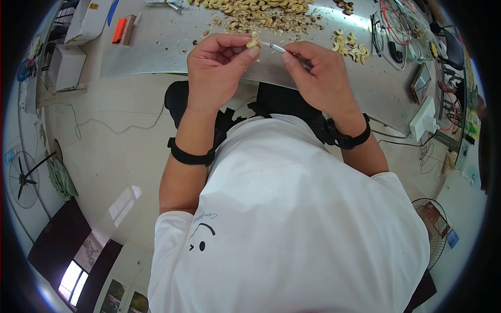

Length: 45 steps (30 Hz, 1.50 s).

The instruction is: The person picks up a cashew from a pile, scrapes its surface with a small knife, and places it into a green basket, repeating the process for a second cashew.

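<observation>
My left hand (pixel 215 68) pinches a pale, curved cashew (pixel 253 40) between thumb and fingertips, above the table's near edge. My right hand (pixel 324 75) is closed around a slim silver craft knife (pixel 277 48). The knife's thin tip points left and is close to the cashew; whether it touches cannot be made out. Beyond both hands lies a heap of cashews (pixel 250 6), with brown skin crumbs and broken bits (pixel 271 22) in front of it. A smaller group of pale cashews (pixel 350 47) rests to the right of my right hand.
The metal table (pixel 156 57) ends just below my hands. An orange-and-brown block (pixel 123 30) sits at its left, with silver tools (pixel 166 4) behind. Tangled cables (pixel 394 31), a dark device (pixel 420 82) and a white power strip (pixel 424 119) crowd the right side.
</observation>
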Motion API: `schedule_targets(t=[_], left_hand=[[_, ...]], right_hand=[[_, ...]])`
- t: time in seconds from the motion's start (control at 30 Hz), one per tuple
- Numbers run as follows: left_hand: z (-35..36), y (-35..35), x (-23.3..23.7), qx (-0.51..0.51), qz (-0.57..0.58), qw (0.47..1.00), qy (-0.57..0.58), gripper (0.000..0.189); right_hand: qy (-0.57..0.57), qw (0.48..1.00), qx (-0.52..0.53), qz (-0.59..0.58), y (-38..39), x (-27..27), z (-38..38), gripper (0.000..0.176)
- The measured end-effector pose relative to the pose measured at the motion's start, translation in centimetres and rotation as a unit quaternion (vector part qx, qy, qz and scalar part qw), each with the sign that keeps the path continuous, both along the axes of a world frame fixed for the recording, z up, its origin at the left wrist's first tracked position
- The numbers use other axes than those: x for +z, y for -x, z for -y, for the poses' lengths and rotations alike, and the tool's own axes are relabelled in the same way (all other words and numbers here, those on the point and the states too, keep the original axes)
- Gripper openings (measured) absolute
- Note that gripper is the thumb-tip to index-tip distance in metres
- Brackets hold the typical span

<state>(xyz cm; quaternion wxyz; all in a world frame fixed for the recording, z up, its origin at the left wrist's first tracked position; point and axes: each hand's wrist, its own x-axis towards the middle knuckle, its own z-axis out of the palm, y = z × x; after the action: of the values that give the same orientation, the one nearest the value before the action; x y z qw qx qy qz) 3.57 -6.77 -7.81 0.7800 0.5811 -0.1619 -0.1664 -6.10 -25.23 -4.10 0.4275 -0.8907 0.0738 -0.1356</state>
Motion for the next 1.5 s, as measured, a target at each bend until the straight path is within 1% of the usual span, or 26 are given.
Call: schedule_targets(t=[0.13, 0.27, 0.37, 0.47, 0.57, 0.73, 0.87, 0.97, 1.13, 1.27, 1.5], left_hand=[[-0.10, -0.17, 0.74, -0.008, -0.022, 0.999, -0.034, 0.016], [-0.05, -0.29, 0.59, -0.024, -0.038, 0.999, -0.009, 0.015], [0.02, -0.29, 0.35, -0.024, -0.043, 0.999, -0.006, 0.015], [0.02, -0.40, 0.25, -0.018, -0.048, 0.999, -0.003, 0.015], [-0.02, -0.50, 0.03, -0.011, -0.042, 0.999, 0.003, 0.015], [-0.09, -0.40, -0.05, -0.007, -0.030, 0.999, -0.010, 0.015], [-0.23, -0.39, 0.12, -0.032, -0.089, 0.995, 0.037, 0.014], [-0.36, -0.30, 0.20, -0.048, -0.147, 0.984, 0.089, 0.014], [-0.66, -0.40, -0.18, -0.061, -0.202, 0.968, 0.135, 0.015], [-0.79, -0.51, -0.17, -0.075, -0.219, 0.961, 0.148, 0.016], [-0.49, -0.36, 0.02, -0.086, -0.228, 0.957, 0.156, 0.014]], right_hand=[[0.036, 0.998, -0.016, 0.053, -0.06, -0.49, -0.43, 0.013], [0.059, 0.994, -0.040, 0.085, -0.38, -0.80, -0.68, 0.012], [0.027, 0.997, -0.038, 0.067, -0.49, -0.44, -0.59, 0.012], [0.022, 0.999, -0.020, 0.037, -0.48, -0.38, -0.34, 0.012], [0.028, 0.999, -0.007, 0.022, -0.46, -0.20, -0.39, 0.011], [0.054, 0.998, -0.007, 0.030, -0.48, -0.47, -0.55, 0.011], [0.057, 0.997, -0.036, 0.041, -0.49, -0.32, -0.95, 0.011], [0.045, 0.995, -0.039, 0.074, -0.62, -0.82, -0.72, 0.013], [-0.033, 0.998, -0.036, 0.037, -0.32, -0.85, -0.62, 0.015], [-0.059, 0.997, -0.027, 0.040, -0.32, -0.88, -0.77, 0.016], [-0.068, 0.997, -0.022, -0.005, -0.29, 0.00, -0.75, 0.017]])
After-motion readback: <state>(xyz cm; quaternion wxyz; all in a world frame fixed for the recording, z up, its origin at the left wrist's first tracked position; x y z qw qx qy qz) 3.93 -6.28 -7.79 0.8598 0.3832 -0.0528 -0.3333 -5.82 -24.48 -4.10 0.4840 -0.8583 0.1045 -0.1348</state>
